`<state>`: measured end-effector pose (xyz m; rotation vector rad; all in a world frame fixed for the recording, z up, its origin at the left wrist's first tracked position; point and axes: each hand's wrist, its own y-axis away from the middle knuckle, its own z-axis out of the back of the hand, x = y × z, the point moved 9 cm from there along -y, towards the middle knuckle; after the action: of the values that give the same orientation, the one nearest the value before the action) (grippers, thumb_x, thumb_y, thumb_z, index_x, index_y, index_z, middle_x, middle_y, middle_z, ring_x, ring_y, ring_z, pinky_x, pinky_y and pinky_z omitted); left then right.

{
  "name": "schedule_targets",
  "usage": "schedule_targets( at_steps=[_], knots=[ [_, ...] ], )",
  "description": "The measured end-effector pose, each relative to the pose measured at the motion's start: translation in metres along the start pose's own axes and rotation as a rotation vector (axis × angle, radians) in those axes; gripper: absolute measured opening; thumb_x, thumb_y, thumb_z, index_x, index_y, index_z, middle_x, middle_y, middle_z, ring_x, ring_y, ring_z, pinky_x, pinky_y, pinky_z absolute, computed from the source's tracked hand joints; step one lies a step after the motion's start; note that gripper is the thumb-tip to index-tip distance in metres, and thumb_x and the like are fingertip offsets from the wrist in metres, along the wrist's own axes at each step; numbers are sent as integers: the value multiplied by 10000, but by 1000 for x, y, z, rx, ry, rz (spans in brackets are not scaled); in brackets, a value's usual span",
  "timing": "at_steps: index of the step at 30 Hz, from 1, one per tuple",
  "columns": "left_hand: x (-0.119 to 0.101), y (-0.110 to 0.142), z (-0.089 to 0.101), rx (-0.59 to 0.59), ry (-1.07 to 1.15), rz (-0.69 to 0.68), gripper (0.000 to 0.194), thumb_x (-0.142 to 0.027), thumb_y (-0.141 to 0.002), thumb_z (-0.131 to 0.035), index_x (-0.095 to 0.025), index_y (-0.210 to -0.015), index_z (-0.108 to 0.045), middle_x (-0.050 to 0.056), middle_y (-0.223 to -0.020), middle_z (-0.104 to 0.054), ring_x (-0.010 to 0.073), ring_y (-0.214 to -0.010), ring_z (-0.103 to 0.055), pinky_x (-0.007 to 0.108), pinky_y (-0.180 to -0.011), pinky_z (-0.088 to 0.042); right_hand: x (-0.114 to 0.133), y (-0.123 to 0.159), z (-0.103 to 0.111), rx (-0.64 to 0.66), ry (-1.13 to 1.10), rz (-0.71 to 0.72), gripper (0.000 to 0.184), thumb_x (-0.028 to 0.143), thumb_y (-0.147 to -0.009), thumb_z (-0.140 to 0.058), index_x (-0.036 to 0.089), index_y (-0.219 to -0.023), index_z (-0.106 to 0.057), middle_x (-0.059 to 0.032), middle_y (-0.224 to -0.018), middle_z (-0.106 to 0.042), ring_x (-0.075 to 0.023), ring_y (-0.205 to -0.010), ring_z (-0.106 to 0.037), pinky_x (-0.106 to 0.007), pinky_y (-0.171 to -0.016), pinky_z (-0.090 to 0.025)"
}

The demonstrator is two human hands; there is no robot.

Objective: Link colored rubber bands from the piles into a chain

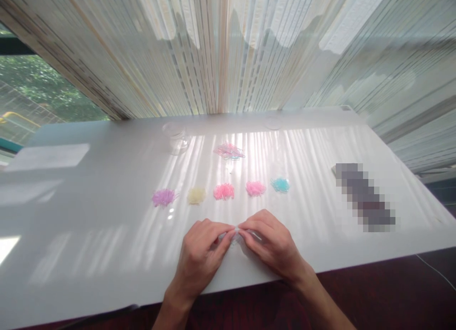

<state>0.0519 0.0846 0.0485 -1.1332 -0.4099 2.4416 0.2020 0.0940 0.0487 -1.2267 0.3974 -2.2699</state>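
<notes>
My left hand (pixel 204 247) and my right hand (pixel 271 242) meet near the table's front edge, thumbs and index fingers pinched tip to tip. Something small and pale shows between the fingertips; its kind is too small to make out. A faint greenish bit (pixel 233 243) shows just below the pinch. Beyond the hands runs a row of small heaps of thin, loop-like pieces: purple (pixel 164 197), pale yellow (pixel 196 195), coral pink (pixel 224 192), light pink (pixel 255 188) and turquoise (pixel 280 184). Behind them lies a mixed-colour heap (pixel 230 151) of similar pieces.
A clear cup-like container (pixel 177 139) stands at the back left of the white table (pixel 107 192). A clear round lid-like disc (pixel 273 123) lies at the back. On the right is a blurred-out dark oblong object (pixel 365 197). String curtains (pixel 221 50) hang behind the table.
</notes>
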Motion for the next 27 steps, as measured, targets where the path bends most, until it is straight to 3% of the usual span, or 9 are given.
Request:
schedule_targets(
  at_steps=[17,23,27],
  knots=[
    [3,3,-3,25,35,7,59,-161,-974,-683,-216,-992,-686,-14,-835,-745,139,-644,-570,305,-664,-443,1,-1,4,-17,-23,-10,148,91,-925,-629,232,-970,-639,-13,-820,-682,-167,-759,-631,-300,-676,-545],
    [0,3,-3,28,60,-17,69,-146,-982,-662,-212,-1001,-672,-11,-839,-736,133,-649,-569,292,-672,-447,2,0,-1,48,-50,9,193,141,-925,-672,212,-1103,-665,-53,-932,-707,-193,-844,-653,-328,-740,-579],
    [-2,1,-4,38,54,-23,59,-151,-986,-655,-209,-989,-665,-9,-833,-734,135,-649,-577,293,-671,-440,2,1,-5,73,-40,30,144,130,-957,-645,212,-1069,-683,-44,-909,-717,-189,-837,-653,-332,-753,-570]
  ],
)
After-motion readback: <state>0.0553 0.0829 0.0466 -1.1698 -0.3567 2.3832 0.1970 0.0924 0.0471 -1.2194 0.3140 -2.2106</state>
